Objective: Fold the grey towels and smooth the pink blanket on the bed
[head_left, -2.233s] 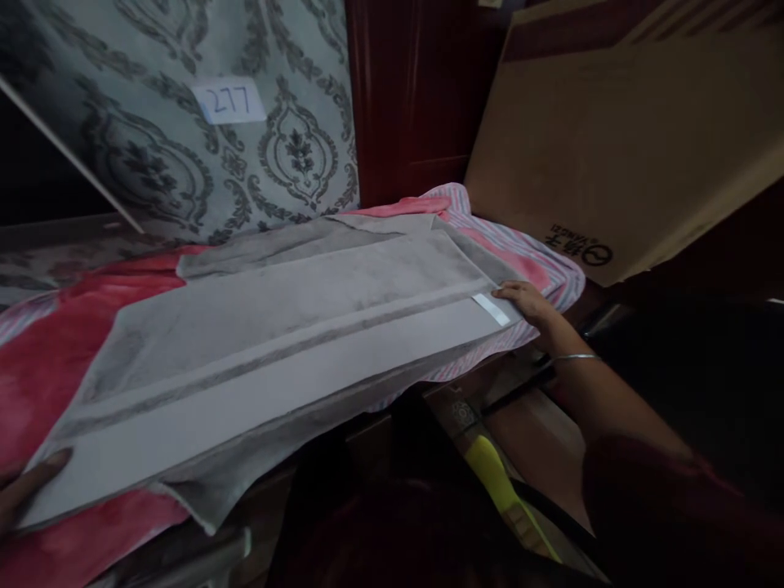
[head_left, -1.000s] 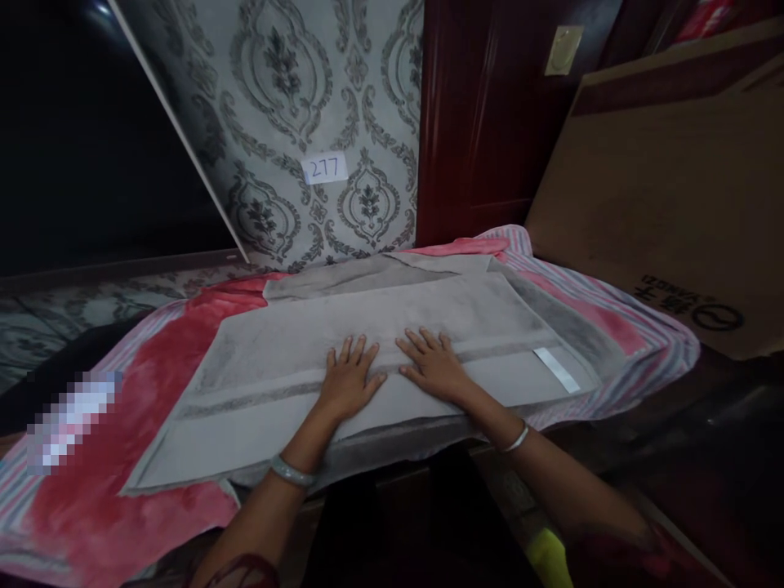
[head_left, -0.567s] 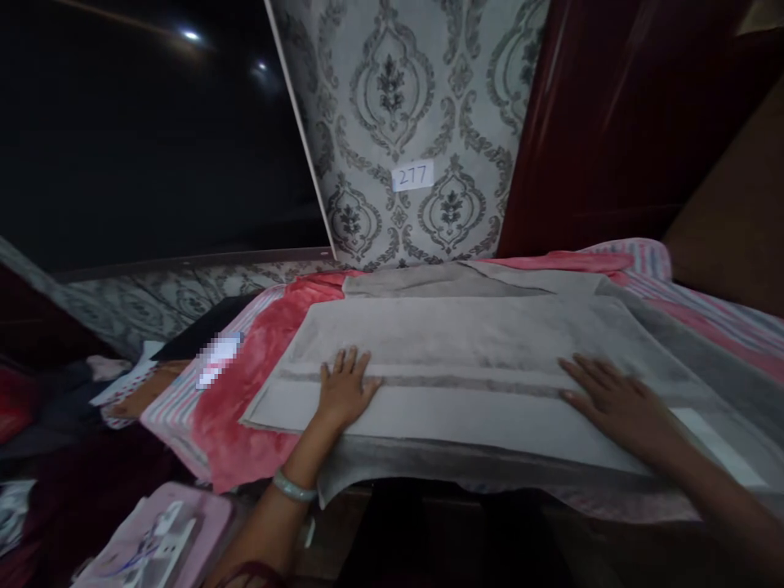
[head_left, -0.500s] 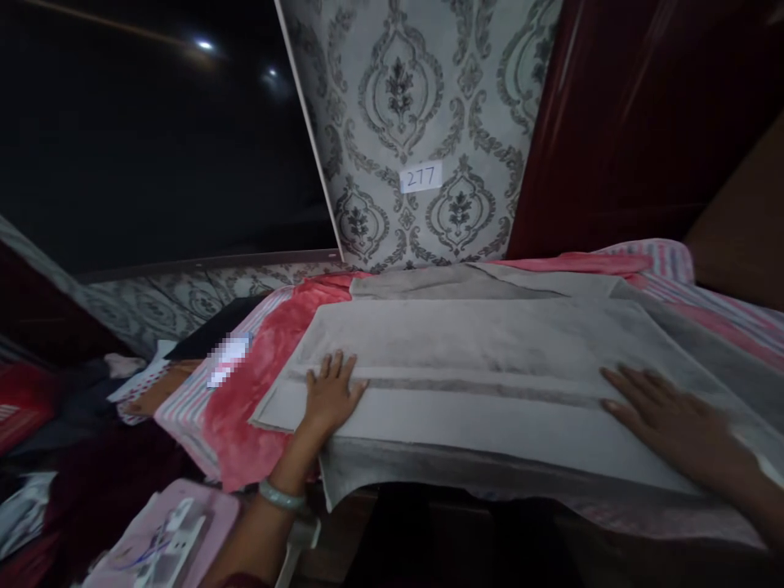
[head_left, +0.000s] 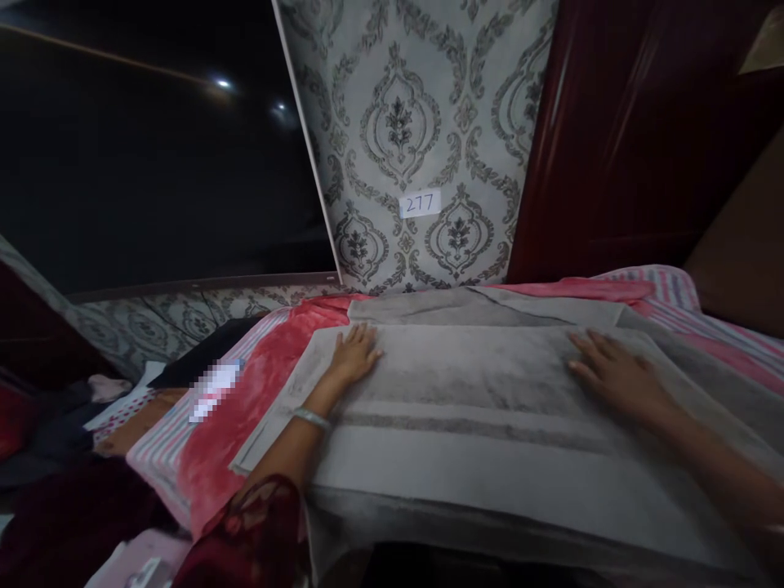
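A grey towel (head_left: pixel 465 384) with a darker band across it lies folded on the surface in front of me. My left hand (head_left: pixel 356 353) rests flat near its far left corner, fingers apart, with a bangle on the wrist. Toward the far right part of the towel, my right hand (head_left: pixel 612 369) lies palm down with its fingers spread, a little blurred. Neither hand grips the cloth. Under the towel are a red cloth (head_left: pixel 236 416) and a pink striped cloth (head_left: pixel 160 441).
Behind the surface is a patterned wall (head_left: pixel 401 122) with a paper label (head_left: pixel 420 202) reading 277. A large dark screen (head_left: pixel 159 155) stands at the left, and a dark red panel (head_left: pixel 606 139) at the right. Dark cloth (head_left: pixel 79 514) is heaped at the lower left.
Both hands have moved away from me over the towel, from around its dark band to near its far edge. The view has tilted up slightly.
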A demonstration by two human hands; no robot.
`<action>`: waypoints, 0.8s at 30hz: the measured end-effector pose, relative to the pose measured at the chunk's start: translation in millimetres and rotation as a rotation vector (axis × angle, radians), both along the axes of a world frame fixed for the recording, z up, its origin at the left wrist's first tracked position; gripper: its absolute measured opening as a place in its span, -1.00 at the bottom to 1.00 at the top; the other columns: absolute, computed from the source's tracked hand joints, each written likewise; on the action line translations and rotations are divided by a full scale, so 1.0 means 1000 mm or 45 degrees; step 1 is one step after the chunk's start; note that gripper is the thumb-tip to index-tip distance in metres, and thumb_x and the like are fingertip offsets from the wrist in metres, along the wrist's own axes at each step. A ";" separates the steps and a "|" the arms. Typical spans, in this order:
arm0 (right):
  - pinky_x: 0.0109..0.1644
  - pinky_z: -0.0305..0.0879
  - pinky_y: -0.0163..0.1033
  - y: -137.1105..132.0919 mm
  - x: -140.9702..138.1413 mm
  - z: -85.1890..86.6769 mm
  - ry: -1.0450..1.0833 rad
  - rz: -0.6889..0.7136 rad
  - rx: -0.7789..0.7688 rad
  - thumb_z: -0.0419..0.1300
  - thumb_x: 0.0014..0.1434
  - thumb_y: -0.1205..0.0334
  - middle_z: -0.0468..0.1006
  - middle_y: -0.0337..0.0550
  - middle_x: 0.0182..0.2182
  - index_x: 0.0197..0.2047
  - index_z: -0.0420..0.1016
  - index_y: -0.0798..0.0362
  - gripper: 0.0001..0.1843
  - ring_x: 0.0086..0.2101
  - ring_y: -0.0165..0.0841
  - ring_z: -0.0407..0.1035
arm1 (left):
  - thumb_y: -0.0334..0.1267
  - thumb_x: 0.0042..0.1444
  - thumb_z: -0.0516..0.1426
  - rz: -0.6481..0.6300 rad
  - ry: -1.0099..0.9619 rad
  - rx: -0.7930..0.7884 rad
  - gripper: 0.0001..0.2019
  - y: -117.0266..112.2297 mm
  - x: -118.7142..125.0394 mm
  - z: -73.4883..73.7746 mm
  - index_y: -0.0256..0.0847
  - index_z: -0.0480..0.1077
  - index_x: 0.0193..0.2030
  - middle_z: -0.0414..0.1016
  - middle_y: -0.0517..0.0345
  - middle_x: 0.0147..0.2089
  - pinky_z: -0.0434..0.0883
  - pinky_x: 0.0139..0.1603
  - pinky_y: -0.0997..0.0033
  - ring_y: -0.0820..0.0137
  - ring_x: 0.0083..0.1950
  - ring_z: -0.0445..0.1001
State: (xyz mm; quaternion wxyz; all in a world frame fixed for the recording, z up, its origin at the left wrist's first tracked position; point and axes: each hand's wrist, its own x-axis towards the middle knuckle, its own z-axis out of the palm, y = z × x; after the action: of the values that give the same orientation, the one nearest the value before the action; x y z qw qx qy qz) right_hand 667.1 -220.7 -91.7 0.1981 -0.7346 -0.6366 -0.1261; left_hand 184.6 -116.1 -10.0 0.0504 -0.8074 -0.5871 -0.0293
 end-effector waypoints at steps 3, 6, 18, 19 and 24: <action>0.31 0.06 0.33 0.032 -0.035 -0.003 -0.030 0.023 -0.167 -0.25 0.31 -0.13 0.15 0.04 0.41 0.41 0.20 -0.04 -0.28 0.36 0.04 0.01 | 0.04 0.36 -0.15 -0.018 0.004 -0.086 -0.39 0.027 0.019 -0.018 -0.07 0.00 0.49 -0.18 0.00 0.57 -0.09 0.47 -0.20 0.13 0.56 -0.16; 0.36 -0.03 0.33 0.040 -0.038 -0.023 -0.064 0.043 -0.259 -0.26 0.30 -0.16 0.14 -0.09 0.42 0.44 0.15 -0.13 -0.27 0.37 -0.01 0.00 | 0.06 0.38 -0.23 -0.011 -0.009 -0.099 -0.39 0.035 0.018 -0.040 -0.05 -0.02 0.50 -0.13 0.05 0.56 -0.13 0.48 -0.19 0.18 0.56 -0.16; 0.36 -0.01 0.31 0.044 -0.022 -0.045 -0.064 0.059 -0.200 -0.27 0.30 -0.20 0.14 -0.08 0.42 0.46 0.13 -0.15 -0.25 0.37 -0.02 0.00 | 0.13 0.32 -0.18 0.394 -0.106 -0.164 -0.33 0.050 -0.030 -0.030 -0.08 -0.02 0.50 -0.15 0.06 0.57 -0.16 0.49 -0.12 0.17 0.56 -0.19; 0.36 -0.01 0.31 0.045 -0.022 -0.046 -0.065 0.053 -0.194 -0.27 0.31 -0.20 0.14 -0.09 0.42 0.45 0.13 -0.16 -0.25 0.37 -0.02 0.01 | 0.13 0.32 -0.17 0.439 -0.112 -0.167 -0.33 0.050 -0.039 -0.026 -0.08 -0.01 0.49 -0.13 0.04 0.56 -0.13 0.49 -0.10 0.17 0.56 -0.17; 0.37 -0.03 0.28 0.042 -0.029 -0.035 -0.065 0.012 -0.251 -0.26 0.33 -0.22 0.12 -0.17 0.43 0.45 0.12 -0.20 -0.28 0.38 -0.05 -0.02 | 0.04 0.33 -0.24 0.591 -0.134 -0.143 -0.38 0.045 -0.071 -0.016 -0.12 0.12 0.44 0.06 -0.10 0.51 0.11 0.40 -0.17 0.05 0.51 0.02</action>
State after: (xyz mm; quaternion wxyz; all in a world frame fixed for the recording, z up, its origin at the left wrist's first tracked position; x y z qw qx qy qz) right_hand 637.8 -178.8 -126.6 0.1091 -0.7440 -0.6542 -0.0808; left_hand 113.3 -71.3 -25.6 -0.0199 -0.6499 -0.7593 -0.0261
